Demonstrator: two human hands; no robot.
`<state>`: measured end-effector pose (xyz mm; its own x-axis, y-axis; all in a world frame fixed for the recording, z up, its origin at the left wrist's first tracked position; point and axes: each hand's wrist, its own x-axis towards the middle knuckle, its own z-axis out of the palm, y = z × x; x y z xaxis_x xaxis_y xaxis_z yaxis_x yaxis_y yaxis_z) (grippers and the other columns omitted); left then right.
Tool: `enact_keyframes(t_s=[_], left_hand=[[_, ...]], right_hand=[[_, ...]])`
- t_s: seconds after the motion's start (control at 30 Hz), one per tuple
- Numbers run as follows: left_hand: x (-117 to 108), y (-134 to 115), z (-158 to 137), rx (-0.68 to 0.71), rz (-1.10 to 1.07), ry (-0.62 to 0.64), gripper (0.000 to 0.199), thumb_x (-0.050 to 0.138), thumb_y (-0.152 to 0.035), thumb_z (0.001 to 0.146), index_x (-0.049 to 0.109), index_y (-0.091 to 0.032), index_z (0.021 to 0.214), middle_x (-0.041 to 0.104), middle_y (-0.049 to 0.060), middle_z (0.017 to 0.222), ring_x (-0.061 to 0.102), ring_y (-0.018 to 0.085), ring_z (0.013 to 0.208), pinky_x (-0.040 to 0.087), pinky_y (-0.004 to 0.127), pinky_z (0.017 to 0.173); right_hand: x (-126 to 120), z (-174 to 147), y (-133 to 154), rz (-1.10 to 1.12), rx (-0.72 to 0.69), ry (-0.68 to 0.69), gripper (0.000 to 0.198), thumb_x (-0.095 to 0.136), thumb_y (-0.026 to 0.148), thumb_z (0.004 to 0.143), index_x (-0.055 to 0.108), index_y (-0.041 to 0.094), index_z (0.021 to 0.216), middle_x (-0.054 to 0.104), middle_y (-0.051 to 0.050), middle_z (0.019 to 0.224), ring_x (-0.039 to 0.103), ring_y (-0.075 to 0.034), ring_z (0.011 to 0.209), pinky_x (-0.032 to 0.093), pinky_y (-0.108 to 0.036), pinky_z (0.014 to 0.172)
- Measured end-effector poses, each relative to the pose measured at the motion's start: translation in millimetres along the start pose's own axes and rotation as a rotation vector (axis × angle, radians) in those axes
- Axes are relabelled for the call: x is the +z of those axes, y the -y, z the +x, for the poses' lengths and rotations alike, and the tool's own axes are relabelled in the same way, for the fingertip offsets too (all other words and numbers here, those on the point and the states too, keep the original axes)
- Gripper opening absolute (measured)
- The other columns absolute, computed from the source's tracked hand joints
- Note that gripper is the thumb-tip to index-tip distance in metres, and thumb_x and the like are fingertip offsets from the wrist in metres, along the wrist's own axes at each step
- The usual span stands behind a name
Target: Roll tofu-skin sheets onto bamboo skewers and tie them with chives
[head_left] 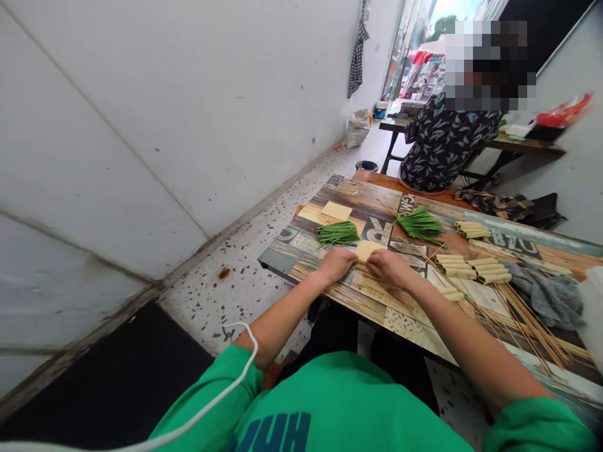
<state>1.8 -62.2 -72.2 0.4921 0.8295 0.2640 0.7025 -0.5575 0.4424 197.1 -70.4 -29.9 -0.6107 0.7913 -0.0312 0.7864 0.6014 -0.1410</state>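
Observation:
A pale yellow tofu sheet is held between my two hands just above the table's near edge. My left hand pinches its left edge, with fingers closed. At its right edge my right hand grips it, fingers curled and partly hidden. Just beyond my left hand lies a bunch of cut green chives. Behind it a flat tofu sheet rests on the table. Farther right is a second bunch of chives. Several tofu rolls with green ends are piled right of my right hand.
Loose bamboo skewers spread over the right side of the patterned wooden table, beside a grey cloth. A person in a leaf-patterned top sits on the bench beyond, facing another table. The white wall runs along the left.

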Motion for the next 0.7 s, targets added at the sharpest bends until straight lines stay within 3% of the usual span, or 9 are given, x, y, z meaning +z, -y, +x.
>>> enact_keyframes(t_s=[0.23,0.33,0.5,0.6,0.7], left_hand=[[-8,-2,6,-0.045,-0.049,0.05,0.024,0.053,-0.019,0.088,0.077,-0.02,0.089,0.076,0.007,0.09,0.068,0.018,0.085,0.049,0.024,0.076],[-11,-5,4,-0.046,-0.041,0.037,0.024,0.053,-0.017,0.087,0.076,-0.02,0.093,0.076,0.007,0.093,0.069,0.019,0.088,0.05,0.025,0.078],[-11,-8,0,-0.077,-0.002,-0.183,0.029,0.052,-0.015,0.087,0.071,-0.018,0.109,0.074,0.008,0.102,0.068,0.02,0.095,0.053,0.031,0.088],[-10,-8,-5,-0.054,0.018,-0.341,0.028,0.053,-0.016,0.088,0.068,-0.015,0.111,0.072,0.011,0.105,0.066,0.022,0.099,0.052,0.037,0.093],[-11,-9,-16,-0.028,0.013,-0.483,0.029,0.049,-0.017,0.092,0.065,-0.013,0.116,0.07,0.013,0.109,0.064,0.022,0.103,0.052,0.039,0.094]], right_hand=[[3,2,-12,0.115,-0.064,0.006,0.029,0.045,0.012,0.087,0.074,0.012,0.085,0.071,-0.011,0.09,0.061,-0.017,0.081,0.042,-0.024,0.074],[4,4,-13,0.158,-0.026,-0.022,0.027,0.047,0.013,0.085,0.075,0.012,0.083,0.073,-0.01,0.087,0.062,-0.016,0.078,0.042,-0.024,0.072],[0,8,-25,0.237,0.223,-0.158,0.027,0.051,0.024,0.084,0.075,0.014,0.08,0.073,-0.005,0.076,0.06,-0.014,0.066,0.038,-0.023,0.06],[-12,8,-38,0.3,0.342,-0.313,0.033,0.05,0.034,0.086,0.075,0.014,0.077,0.07,-0.003,0.066,0.059,-0.014,0.059,0.038,-0.023,0.055],[-22,-1,-36,0.305,0.224,-0.53,0.03,0.051,0.034,0.088,0.074,0.016,0.082,0.075,-0.006,0.087,0.066,-0.017,0.076,0.048,-0.026,0.068]])
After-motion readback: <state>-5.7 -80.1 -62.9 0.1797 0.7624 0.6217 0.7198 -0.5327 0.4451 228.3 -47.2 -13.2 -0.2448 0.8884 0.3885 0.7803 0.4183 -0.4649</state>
